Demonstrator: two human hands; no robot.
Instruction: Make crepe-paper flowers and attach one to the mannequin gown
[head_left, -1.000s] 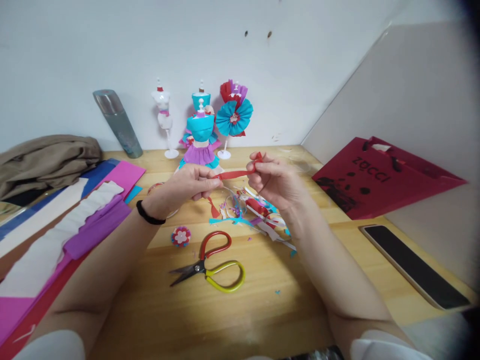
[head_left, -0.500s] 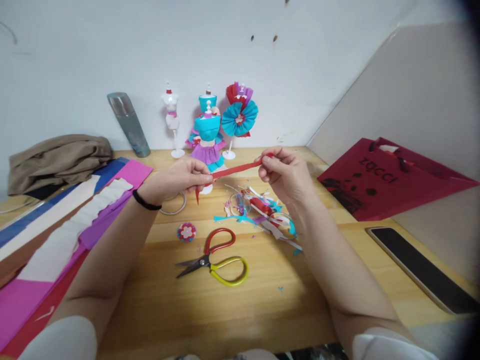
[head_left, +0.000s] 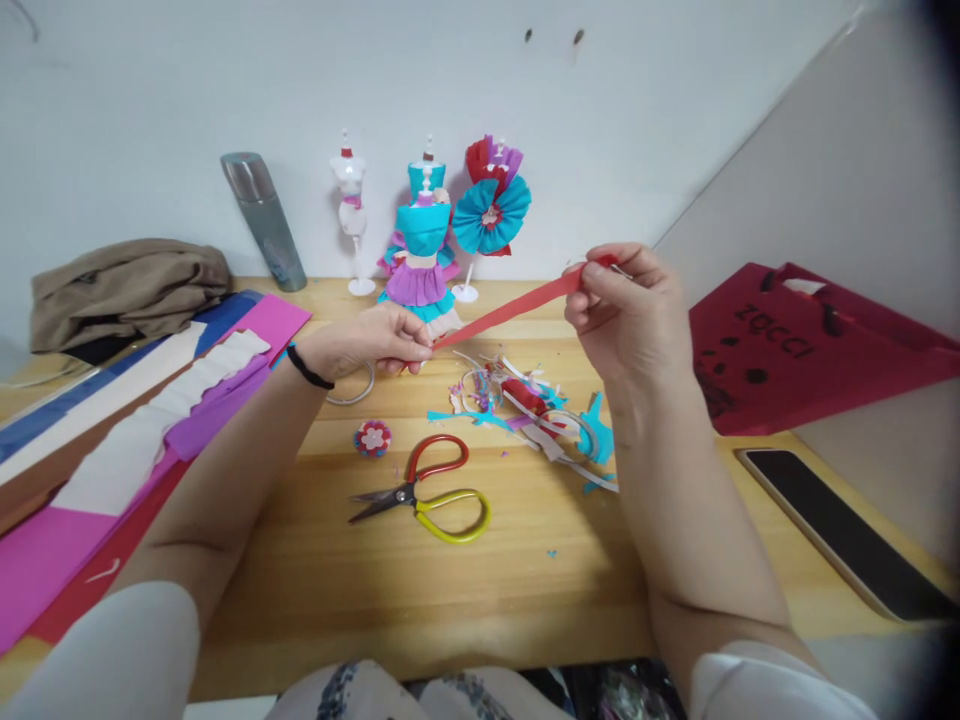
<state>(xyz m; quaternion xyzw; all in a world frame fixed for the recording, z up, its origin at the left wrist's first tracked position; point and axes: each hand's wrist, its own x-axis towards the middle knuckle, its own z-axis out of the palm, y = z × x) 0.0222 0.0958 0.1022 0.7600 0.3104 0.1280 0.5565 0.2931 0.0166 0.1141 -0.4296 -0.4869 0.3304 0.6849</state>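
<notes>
A narrow red strip [head_left: 510, 312] is stretched between my two hands above the table, rising toward the right. My left hand [head_left: 382, 340] pinches its lower end. The upper end is pinched between the thumb and fingers of my right hand [head_left: 626, 300]. Beneath them on the table lie scissors [head_left: 409, 492] with one red and one yellow handle, blades slightly apart. A small round flower piece [head_left: 373, 438] rests just behind the scissors. To its right is a tangled pile of coloured scraps [head_left: 532, 405], partly behind my right forearm.
Small dress forms [head_left: 424, 230] in coloured pieces stand along the wall, beside a grey bottle [head_left: 266, 225]. Coloured sheets [head_left: 150, 420] and a brown cloth [head_left: 127, 295] lie at left. On the right are a red bag [head_left: 795, 350] and a phone [head_left: 847, 530].
My right hand has moved up and to the right, away from my left hand. More of the red strip now spans between them. The camera view has shifted slightly.
</notes>
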